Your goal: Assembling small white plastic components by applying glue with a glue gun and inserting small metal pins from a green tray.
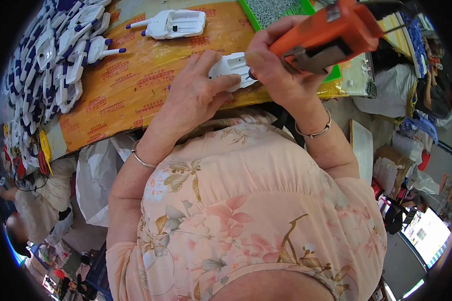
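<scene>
Softly gathered cloth is filling the space nearest the camera: a peach shirt (266, 200), its thin weave carrying printed pink flowers and brown leaves. Beyond it, both hands are working apart from each other over the near edge of the table (120, 85), whose orange covering is shining and showing rows of red print. Fingers and thumb of the right hand (286, 75) are wrapping round a power screwdriver (331, 30), a chunky, smooth orange body with a dark metal clip (319, 56) along its side. Its dark tip is pointing at the right end of a small white shell (236, 62); whether the two are touching, I cannot tell. That shell, hard plastic and hollow, is lying on the table, and the left hand (201, 85) is clasping it, the thumb resting across it. Round metal bracelets are circling both wrists. Farther back, a larger white case (160, 24) is lying open side up, with blue tips at its narrow end. Similar white and blue cases are heaping into a jumbled pile (60, 55) on the left, while a green plastic tray (249, 14) is holding a layer of fine grey bits (278, 11)
</scene>
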Action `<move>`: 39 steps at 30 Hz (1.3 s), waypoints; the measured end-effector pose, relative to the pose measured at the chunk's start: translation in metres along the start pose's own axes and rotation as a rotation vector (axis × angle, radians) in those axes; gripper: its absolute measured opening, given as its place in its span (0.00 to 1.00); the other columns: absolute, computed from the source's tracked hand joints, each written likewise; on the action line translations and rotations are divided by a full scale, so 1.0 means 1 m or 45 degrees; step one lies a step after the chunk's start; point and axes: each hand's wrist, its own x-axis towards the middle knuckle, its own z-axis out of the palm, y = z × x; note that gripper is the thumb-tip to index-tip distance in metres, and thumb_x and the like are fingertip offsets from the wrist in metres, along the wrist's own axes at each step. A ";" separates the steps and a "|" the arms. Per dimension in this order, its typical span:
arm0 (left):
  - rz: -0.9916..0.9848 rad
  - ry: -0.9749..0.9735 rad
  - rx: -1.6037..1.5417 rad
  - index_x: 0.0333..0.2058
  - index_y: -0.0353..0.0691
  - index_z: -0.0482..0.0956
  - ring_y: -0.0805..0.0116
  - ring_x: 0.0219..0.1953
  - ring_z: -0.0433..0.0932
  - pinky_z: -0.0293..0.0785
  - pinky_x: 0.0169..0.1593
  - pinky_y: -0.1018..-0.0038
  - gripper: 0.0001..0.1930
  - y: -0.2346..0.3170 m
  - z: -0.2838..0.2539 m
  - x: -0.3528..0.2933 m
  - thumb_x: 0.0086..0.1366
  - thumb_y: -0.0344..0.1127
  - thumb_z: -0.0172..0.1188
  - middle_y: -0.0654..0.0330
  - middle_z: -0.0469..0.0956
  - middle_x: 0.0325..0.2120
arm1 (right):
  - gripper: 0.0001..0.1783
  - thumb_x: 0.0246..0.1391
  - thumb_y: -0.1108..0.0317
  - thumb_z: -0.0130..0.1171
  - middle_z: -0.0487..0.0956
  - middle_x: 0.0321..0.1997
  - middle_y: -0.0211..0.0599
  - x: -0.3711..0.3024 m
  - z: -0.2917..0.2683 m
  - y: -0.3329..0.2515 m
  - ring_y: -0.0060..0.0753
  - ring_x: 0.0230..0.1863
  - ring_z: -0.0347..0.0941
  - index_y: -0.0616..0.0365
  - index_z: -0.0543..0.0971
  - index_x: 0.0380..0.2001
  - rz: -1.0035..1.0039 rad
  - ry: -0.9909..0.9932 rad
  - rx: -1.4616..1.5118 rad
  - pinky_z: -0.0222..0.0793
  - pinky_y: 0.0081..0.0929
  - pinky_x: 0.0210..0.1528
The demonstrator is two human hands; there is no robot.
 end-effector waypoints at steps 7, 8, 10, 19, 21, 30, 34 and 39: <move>0.039 -0.044 -0.059 0.42 0.46 0.85 0.47 0.49 0.74 0.74 0.52 0.57 0.19 -0.006 0.001 0.001 0.49 0.29 0.74 0.49 0.73 0.48 | 0.25 0.45 0.81 0.70 0.78 0.34 0.32 0.002 -0.001 0.007 0.20 0.33 0.75 0.61 0.71 0.46 -0.225 0.023 0.105 0.74 0.24 0.36; 0.018 -0.036 -0.076 0.42 0.46 0.85 0.46 0.50 0.74 0.74 0.52 0.57 0.19 -0.007 0.002 0.000 0.49 0.29 0.74 0.48 0.73 0.49 | 0.25 0.45 0.81 0.70 0.78 0.34 0.32 0.004 -0.006 0.006 0.20 0.33 0.75 0.61 0.71 0.46 -0.229 0.025 0.097 0.74 0.24 0.36; 0.009 -0.028 -0.098 0.42 0.46 0.85 0.46 0.51 0.75 0.74 0.52 0.57 0.18 -0.008 0.000 0.000 0.50 0.30 0.74 0.47 0.74 0.49 | 0.18 0.54 0.75 0.65 0.78 0.32 0.38 0.011 -0.022 0.004 0.32 0.29 0.75 0.62 0.72 0.47 -0.190 0.001 0.626 0.74 0.31 0.32; -0.095 -0.061 -0.158 0.40 0.42 0.85 0.44 0.51 0.76 0.74 0.53 0.57 0.15 -0.002 -0.005 0.006 0.52 0.32 0.73 0.46 0.75 0.49 | 0.16 0.55 0.77 0.66 0.77 0.27 0.35 0.018 -0.059 0.005 0.28 0.24 0.75 0.62 0.73 0.45 -0.053 0.501 0.248 0.74 0.27 0.27; -0.102 -0.065 -0.147 0.39 0.42 0.84 0.44 0.51 0.76 0.74 0.52 0.57 0.14 -0.001 -0.005 0.007 0.52 0.31 0.73 0.45 0.75 0.49 | 0.17 0.53 0.80 0.66 0.78 0.27 0.35 0.013 -0.058 0.008 0.25 0.24 0.76 0.62 0.73 0.44 -0.050 0.474 0.241 0.74 0.25 0.28; -0.101 -0.051 -0.140 0.39 0.42 0.85 0.45 0.51 0.76 0.74 0.52 0.57 0.14 -0.002 -0.003 0.006 0.52 0.31 0.73 0.46 0.74 0.48 | 0.16 0.53 0.79 0.66 0.78 0.27 0.33 0.010 -0.058 0.011 0.23 0.24 0.76 0.61 0.73 0.44 -0.027 0.487 0.195 0.74 0.24 0.27; -0.060 -0.050 -0.122 0.39 0.42 0.85 0.45 0.51 0.76 0.74 0.52 0.57 0.15 -0.001 -0.004 0.008 0.51 0.30 0.73 0.46 0.74 0.48 | 0.16 0.53 0.79 0.66 0.78 0.27 0.33 0.009 -0.059 0.011 0.23 0.24 0.76 0.61 0.73 0.44 -0.036 0.487 0.179 0.74 0.23 0.27; -0.046 -0.033 -0.100 0.38 0.42 0.85 0.45 0.50 0.76 0.74 0.51 0.57 0.14 -0.001 -0.006 0.007 0.50 0.30 0.74 0.47 0.75 0.47 | 0.17 0.53 0.77 0.67 0.78 0.28 0.34 0.012 -0.061 0.007 0.24 0.25 0.76 0.61 0.74 0.44 -0.084 0.504 0.201 0.73 0.23 0.28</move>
